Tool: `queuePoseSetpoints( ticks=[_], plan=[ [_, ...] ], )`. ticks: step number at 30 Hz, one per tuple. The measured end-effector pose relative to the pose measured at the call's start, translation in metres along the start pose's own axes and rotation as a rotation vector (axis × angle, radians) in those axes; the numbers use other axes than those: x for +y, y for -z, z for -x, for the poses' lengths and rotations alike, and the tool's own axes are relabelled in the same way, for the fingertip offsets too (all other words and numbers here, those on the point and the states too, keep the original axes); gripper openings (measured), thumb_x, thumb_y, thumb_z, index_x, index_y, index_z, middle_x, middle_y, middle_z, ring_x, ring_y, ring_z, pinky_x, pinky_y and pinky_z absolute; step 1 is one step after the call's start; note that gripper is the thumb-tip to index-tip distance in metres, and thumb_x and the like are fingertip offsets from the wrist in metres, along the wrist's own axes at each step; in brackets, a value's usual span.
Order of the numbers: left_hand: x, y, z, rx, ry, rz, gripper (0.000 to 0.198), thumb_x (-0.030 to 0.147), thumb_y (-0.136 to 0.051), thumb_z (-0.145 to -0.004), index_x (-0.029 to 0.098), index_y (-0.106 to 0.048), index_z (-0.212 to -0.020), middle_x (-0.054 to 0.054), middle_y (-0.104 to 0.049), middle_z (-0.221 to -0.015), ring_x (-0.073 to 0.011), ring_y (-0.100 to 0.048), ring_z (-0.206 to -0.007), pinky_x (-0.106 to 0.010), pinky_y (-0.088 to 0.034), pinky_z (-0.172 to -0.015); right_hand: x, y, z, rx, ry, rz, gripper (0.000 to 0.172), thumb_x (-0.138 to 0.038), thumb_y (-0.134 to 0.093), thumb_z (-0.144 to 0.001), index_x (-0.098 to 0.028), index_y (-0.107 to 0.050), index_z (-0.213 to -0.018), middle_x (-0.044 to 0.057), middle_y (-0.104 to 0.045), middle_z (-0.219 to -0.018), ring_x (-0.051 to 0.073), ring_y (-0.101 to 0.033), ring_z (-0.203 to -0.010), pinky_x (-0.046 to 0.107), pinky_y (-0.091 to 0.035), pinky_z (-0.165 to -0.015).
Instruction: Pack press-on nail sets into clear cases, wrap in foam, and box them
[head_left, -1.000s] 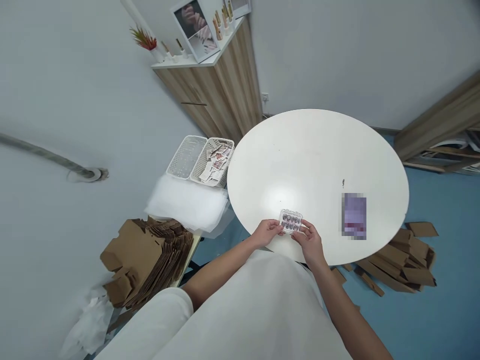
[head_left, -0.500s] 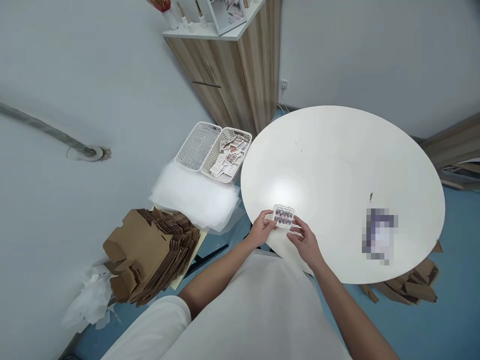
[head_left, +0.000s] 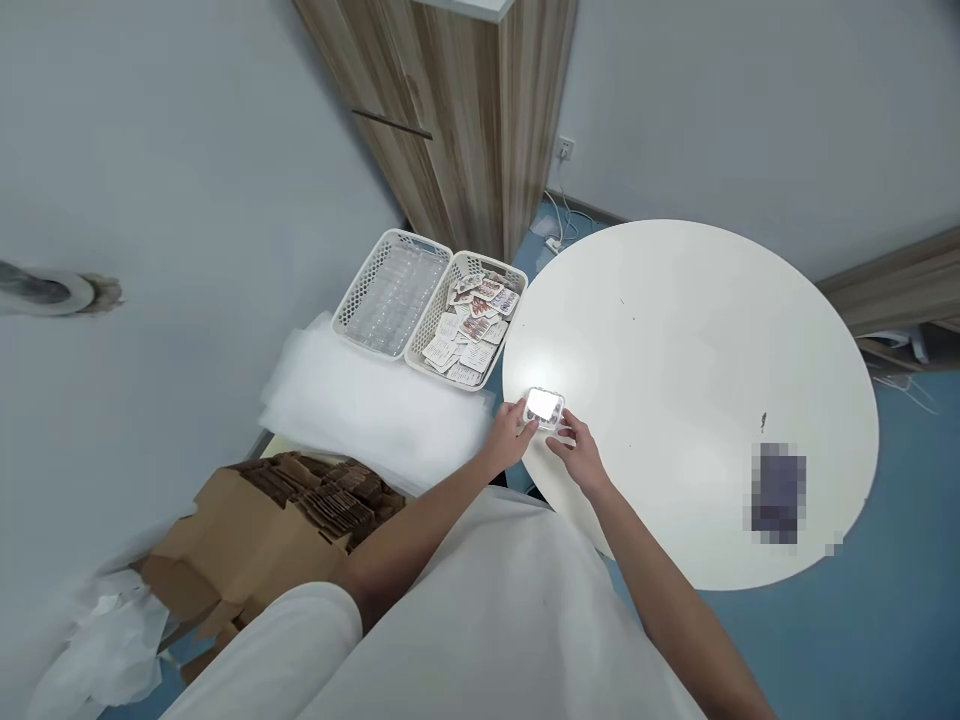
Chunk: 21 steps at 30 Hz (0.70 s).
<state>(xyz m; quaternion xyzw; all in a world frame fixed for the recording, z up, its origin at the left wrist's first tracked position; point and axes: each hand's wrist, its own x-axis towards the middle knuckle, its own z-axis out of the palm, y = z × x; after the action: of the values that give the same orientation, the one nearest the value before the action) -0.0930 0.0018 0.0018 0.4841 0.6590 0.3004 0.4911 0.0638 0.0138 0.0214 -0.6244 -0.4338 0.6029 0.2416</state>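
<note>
A small clear plastic case (head_left: 544,407) catches a bright glare, so its contents are washed out. It sits just over the near left edge of the round white table (head_left: 675,350). My left hand (head_left: 512,434) pinches its left end. My right hand (head_left: 576,451) grips its right side with fingers closed round it.
Left of the table stand two white mesh baskets: one (head_left: 382,295) with clear items, one (head_left: 480,290) with printed cards. White foam sheets (head_left: 360,410) lie below them, and flat cardboard boxes (head_left: 277,520) below those. A wooden cabinet (head_left: 450,110) stands behind. A blurred patch (head_left: 778,492) lies on the table's right.
Both hands have carried the case leftward toward the table's left edge. The camera has turned left and down. Glare now hides the dark pieces seen inside the case earlier.
</note>
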Motion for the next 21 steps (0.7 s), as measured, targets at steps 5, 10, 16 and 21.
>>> queuePoseSetpoints(
  ticks=[5, 10, 16, 21],
  plan=[
    [-0.005, 0.014, -0.026, -0.041, 0.037, 0.011, 0.059, 0.043, -0.049, -0.078, 0.021, -0.032, -0.130, -0.009, -0.040, -0.109, -0.0201, -0.048, -0.096, -0.036, -0.040, -0.086, 0.000, -0.020, -0.027, 0.039, -0.009, 0.000, 0.070, -0.040, -0.068, -0.058, -0.031, -0.042, -0.123, 0.004, -0.044, -0.114, 0.020, -0.050, -0.091, 0.036, -0.048, -0.077],
    [-0.010, 0.018, -0.039, -0.074, 0.050, -0.020, 0.059, 0.039, -0.050, -0.078, 0.019, -0.031, -0.130, -0.012, -0.038, -0.116, -0.0246, -0.041, -0.111, -0.041, -0.031, -0.096, 0.007, -0.031, -0.045, 0.069, -0.006, -0.014, 0.076, -0.041, -0.069, -0.057, -0.028, -0.039, -0.125, 0.006, -0.045, -0.112, 0.020, -0.050, -0.088, 0.038, -0.048, -0.078],
    [-0.015, 0.022, -0.043, -0.082, 0.108, 0.003, 0.060, 0.038, -0.051, -0.077, 0.019, -0.029, -0.130, -0.013, -0.035, -0.119, -0.0251, -0.039, -0.113, -0.041, -0.036, -0.092, 0.007, -0.044, -0.049, 0.111, -0.030, -0.029, 0.078, -0.039, -0.068, -0.059, -0.023, -0.035, -0.129, 0.010, -0.040, -0.121, 0.020, -0.052, -0.090, 0.036, -0.048, -0.079],
    [-0.015, 0.018, -0.039, -0.037, 0.181, 0.091, 0.058, 0.037, -0.050, -0.078, 0.020, -0.028, -0.129, -0.013, -0.030, -0.121, -0.0207, -0.044, -0.106, -0.034, -0.044, -0.082, 0.000, -0.051, -0.045, 0.179, -0.095, -0.138, 0.072, -0.039, -0.064, -0.063, -0.023, -0.035, -0.127, 0.009, -0.035, -0.129, 0.020, -0.055, -0.094, 0.036, -0.048, -0.083]
  ],
)
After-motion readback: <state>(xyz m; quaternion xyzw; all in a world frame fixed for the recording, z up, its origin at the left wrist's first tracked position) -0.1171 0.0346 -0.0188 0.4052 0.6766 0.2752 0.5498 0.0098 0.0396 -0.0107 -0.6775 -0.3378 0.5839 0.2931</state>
